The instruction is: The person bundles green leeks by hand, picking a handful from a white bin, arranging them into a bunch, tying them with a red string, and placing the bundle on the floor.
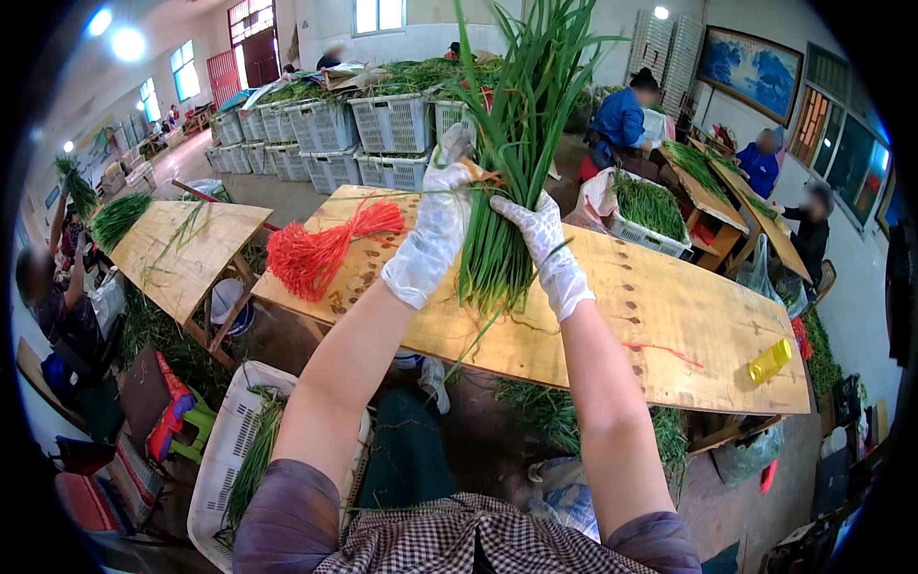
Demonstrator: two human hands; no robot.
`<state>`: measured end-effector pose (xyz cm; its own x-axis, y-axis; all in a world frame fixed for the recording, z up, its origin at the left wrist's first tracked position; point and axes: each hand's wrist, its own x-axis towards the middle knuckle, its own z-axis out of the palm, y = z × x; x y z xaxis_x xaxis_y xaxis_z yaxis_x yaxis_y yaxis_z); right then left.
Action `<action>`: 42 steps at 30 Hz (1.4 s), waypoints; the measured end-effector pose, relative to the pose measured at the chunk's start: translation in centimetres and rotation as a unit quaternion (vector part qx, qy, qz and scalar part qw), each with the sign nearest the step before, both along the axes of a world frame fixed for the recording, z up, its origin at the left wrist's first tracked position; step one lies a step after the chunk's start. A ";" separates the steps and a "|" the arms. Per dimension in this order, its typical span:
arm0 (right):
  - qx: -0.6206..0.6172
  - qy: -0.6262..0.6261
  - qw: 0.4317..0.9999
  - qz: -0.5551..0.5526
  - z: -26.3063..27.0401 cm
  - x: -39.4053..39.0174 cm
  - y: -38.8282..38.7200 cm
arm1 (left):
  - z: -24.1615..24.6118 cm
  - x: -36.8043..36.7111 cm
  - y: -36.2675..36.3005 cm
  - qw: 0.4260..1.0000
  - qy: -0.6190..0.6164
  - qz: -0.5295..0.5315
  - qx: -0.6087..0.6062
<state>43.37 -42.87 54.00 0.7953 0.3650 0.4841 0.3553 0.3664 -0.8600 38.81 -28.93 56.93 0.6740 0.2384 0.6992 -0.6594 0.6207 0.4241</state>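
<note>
A thick bunch of Chinese chives [502, 247] stands upright between my two gloved hands, above a plywood table [688, 316]. My left hand [441, 215] grips the bunch from its left side; a withered brown leaf shows by its fingertips. My right hand [541, 233] clasps the right side, thumb across the stalks. The pale cut ends hang down close to the tabletop, and the leaves fan out above. To the left of my left hand lies a tied bundle of red plastic strings [315, 251]. One loose red string [667, 350] rests right of my right forearm.
A yellow plastic bottle [769, 361] lies near the table's right end. By my left leg stands a white crate [215, 459] holding chives. Stacked crates [326, 125] of greens fill the back. Several people sit at other tables; one in blue [620, 118] works behind.
</note>
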 end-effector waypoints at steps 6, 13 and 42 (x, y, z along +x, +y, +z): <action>-0.022 -0.019 0.999 -0.017 -2.4 2.8 -0.3 | -0.5 1.7 -1.6 0.942 -0.006 0.221 0.252; 0.242 0.070 0.932 0.262 2.0 -0.1 -2.5 | 5.9 0.3 -3.2 0.939 0.204 0.178 0.211; -0.161 0.158 0.972 -0.069 -13.2 -19.2 -11.7 | 5.0 -2.4 1.5 0.827 0.218 0.256 0.450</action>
<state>24.17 -54.52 40.77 0.9378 0.3364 0.0862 0.0819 0.0270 -0.9963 36.45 -27.39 61.88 0.8810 0.0848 0.4655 -0.4007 -0.3895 0.8293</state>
